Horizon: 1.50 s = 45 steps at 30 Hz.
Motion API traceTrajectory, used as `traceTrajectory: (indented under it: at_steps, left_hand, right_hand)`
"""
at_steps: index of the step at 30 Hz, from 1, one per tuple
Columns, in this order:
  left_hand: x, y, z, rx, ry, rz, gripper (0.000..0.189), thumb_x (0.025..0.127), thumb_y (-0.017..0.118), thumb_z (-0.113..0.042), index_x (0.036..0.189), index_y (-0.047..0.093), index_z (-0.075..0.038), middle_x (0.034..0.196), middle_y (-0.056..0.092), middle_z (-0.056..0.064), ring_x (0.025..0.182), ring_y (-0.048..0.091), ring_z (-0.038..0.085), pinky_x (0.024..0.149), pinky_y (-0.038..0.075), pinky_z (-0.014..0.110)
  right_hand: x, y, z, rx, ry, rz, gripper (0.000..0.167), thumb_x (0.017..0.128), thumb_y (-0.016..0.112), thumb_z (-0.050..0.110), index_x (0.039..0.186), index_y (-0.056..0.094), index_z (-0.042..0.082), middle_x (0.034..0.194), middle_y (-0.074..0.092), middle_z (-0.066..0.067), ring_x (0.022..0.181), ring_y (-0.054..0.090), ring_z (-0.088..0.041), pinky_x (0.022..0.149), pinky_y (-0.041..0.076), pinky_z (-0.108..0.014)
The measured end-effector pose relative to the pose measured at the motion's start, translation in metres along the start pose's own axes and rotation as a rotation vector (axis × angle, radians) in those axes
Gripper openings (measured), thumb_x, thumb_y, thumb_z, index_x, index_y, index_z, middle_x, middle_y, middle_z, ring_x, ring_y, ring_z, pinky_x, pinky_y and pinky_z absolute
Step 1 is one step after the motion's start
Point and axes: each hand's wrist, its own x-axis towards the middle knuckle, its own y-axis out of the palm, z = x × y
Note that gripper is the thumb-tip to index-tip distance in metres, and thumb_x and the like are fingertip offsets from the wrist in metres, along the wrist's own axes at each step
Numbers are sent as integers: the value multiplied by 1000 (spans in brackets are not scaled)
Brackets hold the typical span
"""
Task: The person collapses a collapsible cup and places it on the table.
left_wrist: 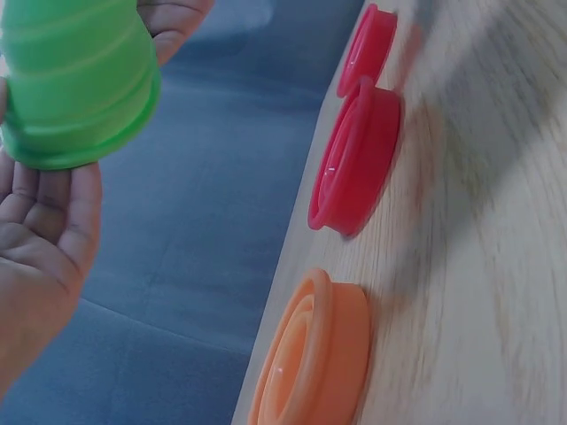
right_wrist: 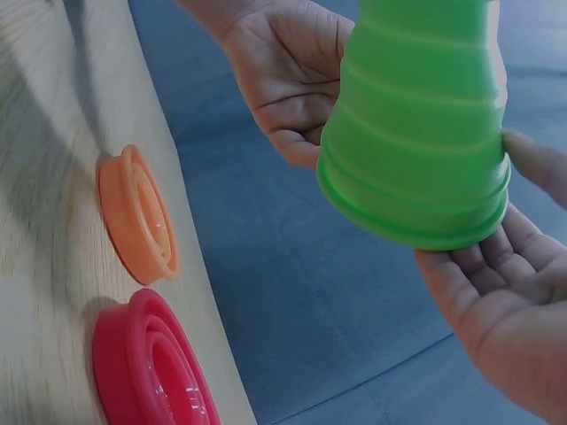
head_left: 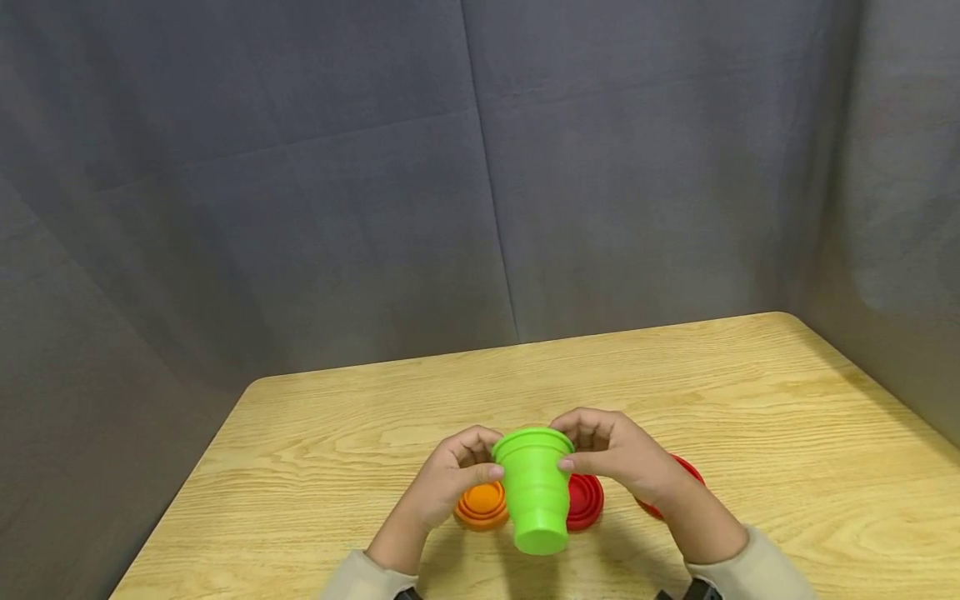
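Both hands hold a green collapsible cup (head_left: 534, 487), drawn out to its full ringed length, raised over the table. Its wide rim is uppermost in the head view, and the narrow base tilts toward me. On the left side, my left hand (head_left: 448, 477) pinches the cup near the rim between thumb and fingers. My right hand (head_left: 626, 454) grips the opposite side the same way, thumb on the wall. In the left wrist view, the left hand's fingers (left_wrist: 53, 208) reach the rim. The cup's inside is hidden.
Behind and below the cup lie a flattened orange cup (head_left: 482, 504) and a flattened red cup (head_left: 585, 500). Another red round piece (head_left: 688, 471) shows partly from behind the right forearm. The wooden table (head_left: 337, 433) ends at a grey cloth backdrop (head_left: 337, 233).
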Motion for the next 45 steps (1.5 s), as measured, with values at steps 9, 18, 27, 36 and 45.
traceTrajectory:
  at_steps: [9, 18, 27, 36, 45]
  left_hand:
    - [3, 6, -2, -24, 33, 23, 31, 82, 54, -5, 102, 45, 15, 87, 54, 0, 76, 50, 10, 70, 43, 23]
    - [7, 12, -5, 64, -53, -54, 32, 81, 54, -5, 106, 45, 13, 88, 52, 4, 77, 50, 11, 70, 44, 23]
    - [7, 14, -5, 134, -79, -105, 29, 81, 55, -3, 105, 49, 10, 87, 54, 2, 80, 51, 12, 76, 44, 30]
    - [6, 16, -5, 212, -86, -172, 27, 83, 56, -7, 107, 52, 6, 86, 57, 8, 77, 53, 13, 69, 47, 26]
    - [7, 23, -5, 326, -51, -251, 24, 85, 53, -9, 106, 53, 3, 80, 55, 9, 69, 51, 10, 62, 46, 22]
  right_hand:
    - [0, 2, -5, 78, -12, 37, 16, 79, 55, -4, 94, 53, 3, 80, 55, 1, 72, 51, -9, 64, 45, -22]
    - [2, 1, -9, 87, -13, 3, 15, 77, 53, -7, 90, 48, -4, 77, 52, -1, 69, 52, -8, 62, 47, -20]
    - [1, 6, -7, -87, 25, -99, 18, 78, 53, -6, 92, 44, -14, 76, 50, -4, 67, 53, -9, 59, 48, -22]
    - [2, 14, -11, -200, 3, -230, 18, 81, 55, -1, 93, 47, -11, 77, 52, -8, 67, 52, -8, 58, 47, -22]
    - [5, 26, -12, -285, 12, -393, 14, 80, 55, -4, 93, 50, -6, 74, 52, -6, 63, 48, -8, 54, 44, -21]
